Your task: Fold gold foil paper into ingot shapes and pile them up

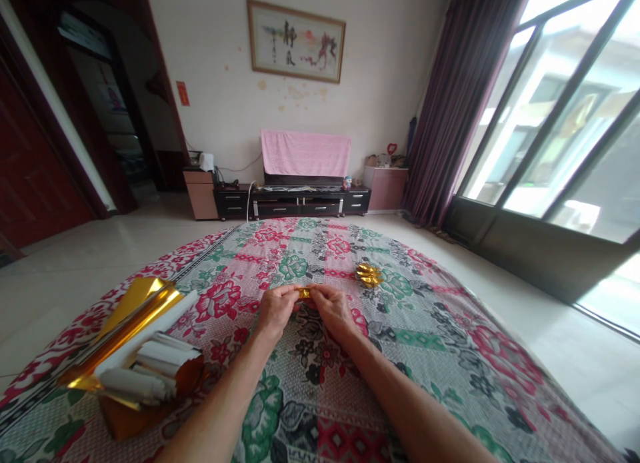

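Between my two hands is a small strip of shiny gold foil paper [305, 292], held just above the patterned cloth. My left hand [278, 308] pinches its left end between thumb and fingers. On the other end, my right hand [330, 306] has its fingertips closed in the same way. Most of the foil is hidden by the fingers, so its full shape cannot be made out. Beyond my right hand, to the right, lies a pile of folded gold foil pieces [369, 275] on the cloth.
A flower-patterned cloth [330, 383] covers the surface before me. At the left lie gold foil sheets [135, 323] and a stack of white-backed papers [150, 370]. Farther off stand a low black cabinet [300, 203] and a pink cloth [306, 153] draped over something.
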{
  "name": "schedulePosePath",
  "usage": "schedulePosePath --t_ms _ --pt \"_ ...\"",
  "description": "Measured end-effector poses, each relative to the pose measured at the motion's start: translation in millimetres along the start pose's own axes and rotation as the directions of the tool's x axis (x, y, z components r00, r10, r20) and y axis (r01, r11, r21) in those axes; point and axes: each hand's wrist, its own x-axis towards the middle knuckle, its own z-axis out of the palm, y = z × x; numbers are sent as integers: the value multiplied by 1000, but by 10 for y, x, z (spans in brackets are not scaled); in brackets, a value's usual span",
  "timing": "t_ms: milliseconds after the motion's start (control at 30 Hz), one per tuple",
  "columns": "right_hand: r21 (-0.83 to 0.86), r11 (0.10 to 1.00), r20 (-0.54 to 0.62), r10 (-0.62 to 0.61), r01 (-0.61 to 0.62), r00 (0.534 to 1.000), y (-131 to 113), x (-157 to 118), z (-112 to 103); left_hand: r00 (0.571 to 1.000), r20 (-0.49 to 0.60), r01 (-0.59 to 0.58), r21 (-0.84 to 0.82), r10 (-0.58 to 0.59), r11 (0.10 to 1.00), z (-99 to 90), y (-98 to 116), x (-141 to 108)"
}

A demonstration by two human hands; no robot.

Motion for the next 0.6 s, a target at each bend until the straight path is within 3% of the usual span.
schedulePosePath --t_ms 367,600 --pt "-33 999 6 -32 32 999 11 -1 -1 999 -2 -38 64 38 997 2 -41 23" --pt "11 1000 4 -14 14 1000 28 9 0 1000 0 -23 15 23 1000 3 -16 10"
